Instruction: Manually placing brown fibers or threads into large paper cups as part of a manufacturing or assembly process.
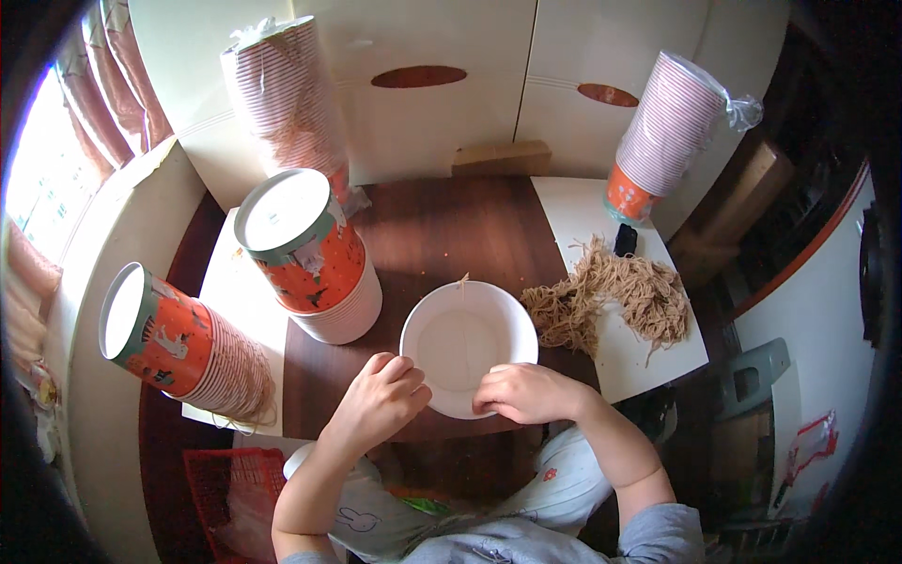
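Observation:
A white paper bucket (460, 350) stands mouth up on the brown table in front of me. A short tan string end (463, 279) sticks up at its far rim, and a faint line runs down inside. My right hand (526, 392) grips the near right rim with its fingertips inside the bucket. Beside the left rim, my left hand (383, 399) is closed with curled fingers; whatever it pinches is hidden. A loose heap of tan strings (625, 296) lies right of the bucket, partly on a white board.
Nested orange-patterned buckets stand at left in a nearer stack (178, 338) and a farther one (310, 254). Plastic-wrapped bucket stacks rise at the back left (287, 103) and back right (667, 122). A black object (626, 240) sits by the strings. A red basket (230, 493) is below left.

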`<action>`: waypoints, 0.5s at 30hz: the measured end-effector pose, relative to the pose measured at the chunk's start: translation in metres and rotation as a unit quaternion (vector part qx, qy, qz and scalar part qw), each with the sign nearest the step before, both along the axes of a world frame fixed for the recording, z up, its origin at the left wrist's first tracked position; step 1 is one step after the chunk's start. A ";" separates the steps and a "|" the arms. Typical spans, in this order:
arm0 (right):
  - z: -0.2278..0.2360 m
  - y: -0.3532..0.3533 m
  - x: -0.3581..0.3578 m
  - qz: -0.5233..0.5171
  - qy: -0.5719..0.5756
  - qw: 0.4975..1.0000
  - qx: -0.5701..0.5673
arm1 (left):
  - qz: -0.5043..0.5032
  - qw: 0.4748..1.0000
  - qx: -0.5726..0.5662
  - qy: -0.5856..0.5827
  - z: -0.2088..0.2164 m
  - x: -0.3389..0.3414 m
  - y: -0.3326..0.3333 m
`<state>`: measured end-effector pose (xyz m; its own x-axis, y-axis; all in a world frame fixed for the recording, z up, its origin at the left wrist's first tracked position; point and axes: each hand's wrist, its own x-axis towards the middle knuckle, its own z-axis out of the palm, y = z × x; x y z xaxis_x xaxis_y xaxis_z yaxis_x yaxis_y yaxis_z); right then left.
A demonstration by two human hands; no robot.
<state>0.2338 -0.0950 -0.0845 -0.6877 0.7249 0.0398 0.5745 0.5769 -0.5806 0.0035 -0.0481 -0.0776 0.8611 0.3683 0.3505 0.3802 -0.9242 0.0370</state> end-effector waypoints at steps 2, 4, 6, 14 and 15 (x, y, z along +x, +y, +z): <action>-0.005 0.000 0.001 -0.004 0.012 1.000 0.002 | -0.006 1.000 0.017 0.001 0.000 0.000 0.000; -0.006 0.000 0.000 -0.008 0.024 1.000 0.003 | -0.004 1.000 0.016 0.001 -0.001 0.000 0.000; -0.003 0.000 -0.001 -0.026 0.022 0.999 -0.024 | -0.001 1.000 0.014 0.001 0.000 0.000 0.000; -0.002 0.001 -0.002 -0.037 0.016 0.999 -0.016 | -0.004 1.000 0.012 -0.006 -0.001 0.000 0.001; -0.003 0.001 -0.001 -0.039 0.014 0.999 -0.013 | -0.004 1.000 0.011 -0.006 -0.001 0.000 0.001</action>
